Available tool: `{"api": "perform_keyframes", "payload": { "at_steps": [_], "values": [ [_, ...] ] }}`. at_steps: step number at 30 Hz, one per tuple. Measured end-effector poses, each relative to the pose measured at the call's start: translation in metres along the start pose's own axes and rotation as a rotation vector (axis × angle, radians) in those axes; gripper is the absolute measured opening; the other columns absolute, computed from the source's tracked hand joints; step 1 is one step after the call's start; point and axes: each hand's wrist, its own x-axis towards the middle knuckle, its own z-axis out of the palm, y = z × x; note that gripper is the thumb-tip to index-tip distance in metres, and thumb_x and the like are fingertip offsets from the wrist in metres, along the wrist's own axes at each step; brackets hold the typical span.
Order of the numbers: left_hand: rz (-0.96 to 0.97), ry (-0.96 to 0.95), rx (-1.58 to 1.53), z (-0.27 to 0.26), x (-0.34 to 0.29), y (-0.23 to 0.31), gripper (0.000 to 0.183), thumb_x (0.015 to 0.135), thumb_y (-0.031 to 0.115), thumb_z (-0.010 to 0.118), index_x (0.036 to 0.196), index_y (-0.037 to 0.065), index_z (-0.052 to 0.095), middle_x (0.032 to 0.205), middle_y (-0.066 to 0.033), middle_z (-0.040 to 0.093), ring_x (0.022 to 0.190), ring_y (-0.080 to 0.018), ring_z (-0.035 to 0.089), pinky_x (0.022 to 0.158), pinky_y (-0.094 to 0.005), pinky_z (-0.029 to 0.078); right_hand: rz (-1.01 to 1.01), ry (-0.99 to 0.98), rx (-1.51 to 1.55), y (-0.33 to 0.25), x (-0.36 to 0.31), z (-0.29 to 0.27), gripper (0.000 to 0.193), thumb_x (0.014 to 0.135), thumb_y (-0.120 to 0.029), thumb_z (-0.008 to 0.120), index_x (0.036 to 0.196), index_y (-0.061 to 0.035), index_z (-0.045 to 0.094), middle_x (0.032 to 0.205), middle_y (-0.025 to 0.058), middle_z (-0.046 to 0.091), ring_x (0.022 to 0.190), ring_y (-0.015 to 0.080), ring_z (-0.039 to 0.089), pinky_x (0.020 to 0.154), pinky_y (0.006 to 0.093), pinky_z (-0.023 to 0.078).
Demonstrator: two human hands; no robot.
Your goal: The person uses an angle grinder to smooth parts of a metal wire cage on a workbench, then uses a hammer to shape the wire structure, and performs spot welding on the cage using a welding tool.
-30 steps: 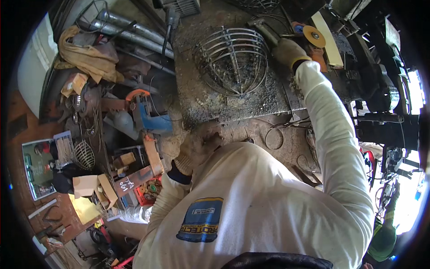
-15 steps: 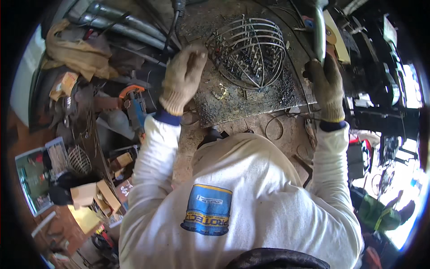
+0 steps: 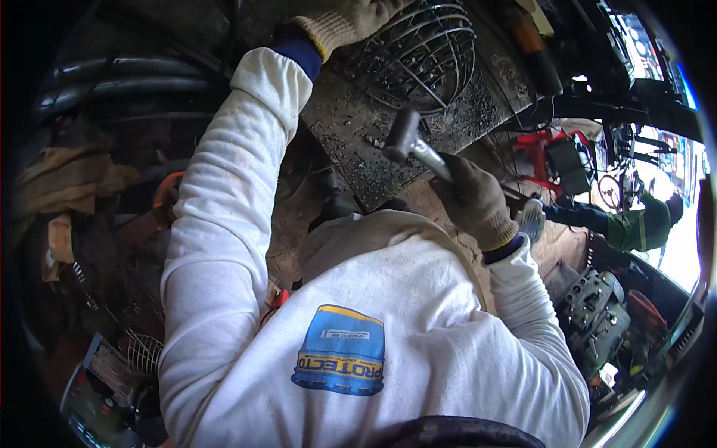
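My right hand, in a knitted work glove, is closed around the metal handle of a hammer. The hammer's dark head points up and left, above the near part of a dark metal work plate. Beyond it stands a rounded cage of bent metal bars, open between its ribs. My left hand, also gloved, reaches over the plate to the cage's far left side. Its fingertips run to the upper edge of the picture, so whether they grip a bar cannot be seen. Dark bits lie scattered over the plate.
An orange-and-dark tool lies at the plate's right. A red stand and a greasy engine-like block are at the right, near a person in green. Brown cloth and a small wire basket lie at the left.
My right hand has brought the hammer down and left, closer to my body. My left hand has moved forward and right to the cage. The whole view has turned, and the plate sits tilted.
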Motion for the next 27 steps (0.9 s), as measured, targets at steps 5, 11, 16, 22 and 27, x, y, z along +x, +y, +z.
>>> {"api": "perform_keyframes", "payload": {
  "at_steps": [5, 11, 16, 22, 27],
  "values": [
    [0.069, -0.005, 0.046, 0.006, 0.006, -0.003, 0.034, 0.103, 0.028, 0.053, 0.095, 0.002, 0.073, 0.091, -0.0215, 0.074, 0.085, -0.0399, 0.072, 0.072, -0.0475, 0.057, -0.023, -0.117, -0.136, -0.026, 0.015, 0.006, 0.043, 0.096, -0.039, 0.067, 0.129, -0.0122, 0.064, 0.096, 0.0164, 0.073, 0.085, 0.0395, 0.072, 0.072, 0.0487, 0.058],
    [-0.058, -0.066, 0.02, -0.003, 0.008, 0.0, 0.04, 0.106, 0.033, 0.046, 0.111, 0.006, 0.075, 0.102, -0.0213, 0.076, 0.095, -0.0403, 0.073, 0.082, -0.0481, 0.058, -0.071, -0.036, -0.224, -0.032, 0.042, 0.01, 0.038, 0.097, -0.045, 0.066, 0.121, -0.0149, 0.066, 0.093, 0.0159, 0.072, 0.083, 0.0393, 0.073, 0.068, 0.0493, 0.058],
    [0.048, -0.094, 0.058, 0.003, 0.009, -0.019, 0.042, 0.107, 0.032, 0.043, 0.123, 0.008, 0.073, 0.109, -0.0212, 0.075, 0.102, -0.0395, 0.072, 0.089, -0.0486, 0.057, -0.011, -0.071, -0.266, -0.04, 0.058, 0.007, 0.039, 0.097, -0.047, 0.065, 0.12, -0.015, 0.066, 0.094, 0.0159, 0.072, 0.084, 0.0391, 0.073, 0.068, 0.05, 0.059],
    [-0.005, -0.194, 0.035, -0.003, 0.013, -0.008, 0.04, 0.107, 0.033, 0.044, 0.12, 0.008, 0.072, 0.113, -0.022, 0.075, 0.101, -0.04, 0.072, 0.089, -0.0479, 0.057, 0.03, -0.125, -0.25, -0.044, 0.053, 0.007, 0.041, 0.096, -0.047, 0.067, 0.121, -0.0145, 0.066, 0.096, 0.0158, 0.073, 0.084, 0.0386, 0.073, 0.069, 0.0496, 0.059],
    [0.024, -0.236, 0.284, -0.002, 0.014, -0.005, 0.038, 0.109, 0.028, 0.042, 0.123, 0.006, 0.07, 0.102, -0.0249, 0.074, 0.093, -0.0394, 0.073, 0.082, -0.0482, 0.059, -0.158, -0.183, -0.215, -0.058, 0.04, 0.004, 0.039, 0.096, -0.041, 0.069, 0.123, -0.0136, 0.069, 0.091, 0.0173, 0.072, 0.079, 0.0366, 0.074, 0.068, 0.0473, 0.059]
  ]
}}
